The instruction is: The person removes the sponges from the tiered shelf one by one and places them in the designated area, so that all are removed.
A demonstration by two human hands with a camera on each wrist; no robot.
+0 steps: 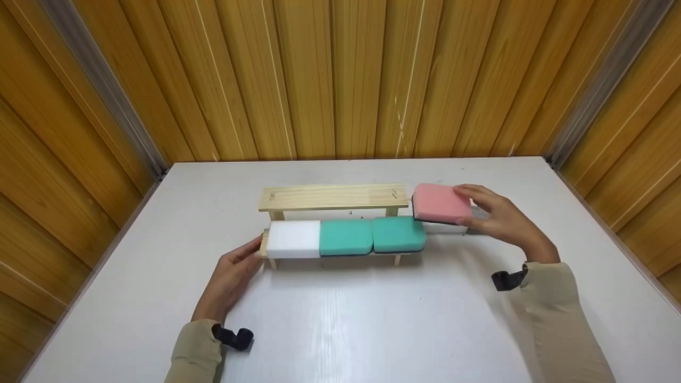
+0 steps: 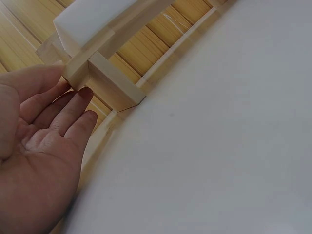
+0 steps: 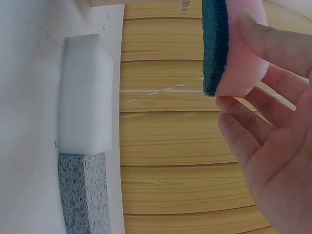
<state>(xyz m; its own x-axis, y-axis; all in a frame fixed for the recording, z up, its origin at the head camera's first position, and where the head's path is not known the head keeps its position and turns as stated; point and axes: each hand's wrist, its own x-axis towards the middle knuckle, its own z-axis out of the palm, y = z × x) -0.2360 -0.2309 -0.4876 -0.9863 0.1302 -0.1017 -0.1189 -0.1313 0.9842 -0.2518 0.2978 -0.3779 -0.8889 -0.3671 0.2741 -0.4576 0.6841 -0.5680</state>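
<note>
In the head view my right hand (image 1: 497,215) pinches a pink sponge (image 1: 440,203) between thumb and fingers, lifted above the table. The right wrist view shows the dark green scouring layer (image 3: 214,46) along one face of this sponge. My left hand (image 1: 234,271) holds the left end of a small wooden stand (image 1: 263,246), its thumb and fingertips at the board's edge (image 2: 80,68). On that stand lie, from left to right, a white sponge (image 1: 293,239) and two green sponges, one in the middle (image 1: 346,237) and one at the right end (image 1: 398,234).
A second wooden stand (image 1: 332,197) stands behind the first, its top bare. Right of it, below the pink sponge, a white block (image 3: 85,95) and a grey speckled block (image 3: 83,192) lie end to end on the white table (image 1: 346,330). Wood-look panels (image 1: 356,80) rise behind.
</note>
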